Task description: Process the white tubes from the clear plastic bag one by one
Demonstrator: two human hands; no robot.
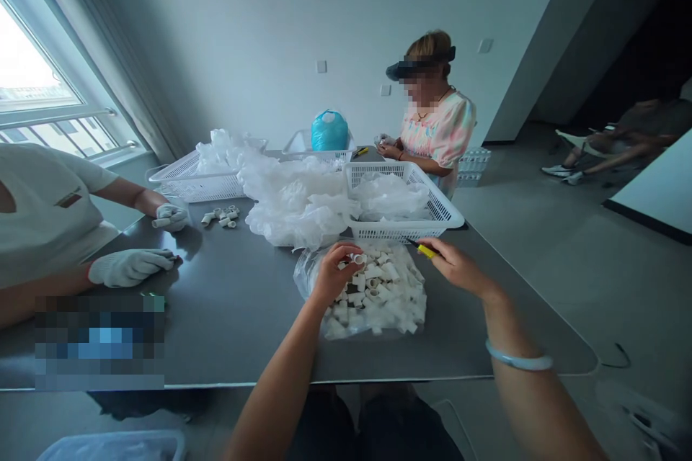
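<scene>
My left hand [336,275] is closed on a white plastic fitting [357,258], its round opening showing between thumb and fingers. Beneath it, a clear plastic bag [308,274] lies spread on the table, heaped with white pipe fittings [378,284]. To the right of the bag, my right hand [454,265] holds a yellow-handled knife [427,251] with a dark tip pointing left, close to the front of a white basket. Both hands are bare.
A white basket [403,229] with plastic bags stands beyond my hands, beside piled clear bags [303,202]. At left, a person's gloved hands [132,268] rest near loose fittings [220,217]. Another person [432,122] works across the dark table [232,331].
</scene>
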